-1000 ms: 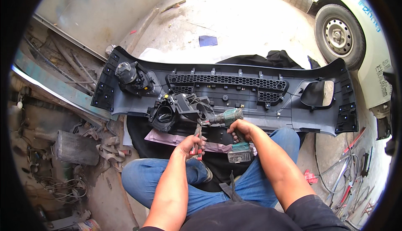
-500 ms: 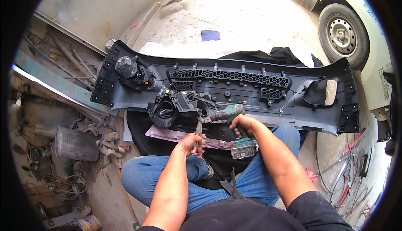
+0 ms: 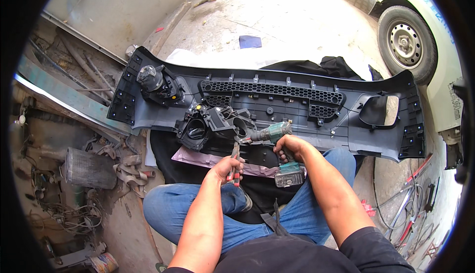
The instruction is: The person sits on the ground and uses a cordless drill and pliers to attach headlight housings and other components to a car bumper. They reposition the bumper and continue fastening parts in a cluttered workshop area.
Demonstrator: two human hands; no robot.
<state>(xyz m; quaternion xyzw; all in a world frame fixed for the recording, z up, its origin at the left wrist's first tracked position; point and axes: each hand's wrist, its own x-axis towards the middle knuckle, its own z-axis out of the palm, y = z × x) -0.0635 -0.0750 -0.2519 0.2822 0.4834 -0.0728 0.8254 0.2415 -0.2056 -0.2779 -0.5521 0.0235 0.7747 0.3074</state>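
Observation:
My left hand is closed round the red handles of a pair of pliers, whose jaws reach up to a black plastic housing with a round opening. In my right hand is a green and black cordless drill, its nose pointing left at the same spot by the plier jaws. What the drill tip touches is too small to make out. A second round housing sits just left. Behind these lies a long black car bumper, inner side up, with a honeycomb grille.
A fog lamp unit sits at the bumper's left end. A car wheel stands far right. Left of my knee lie a grey cylinder and tangled cables. Rods and hoses lie right. Pink wrap lies before the bumper.
The drill and my right hand have shifted very slightly right and up. The pliers and my left hand stay almost where they were.

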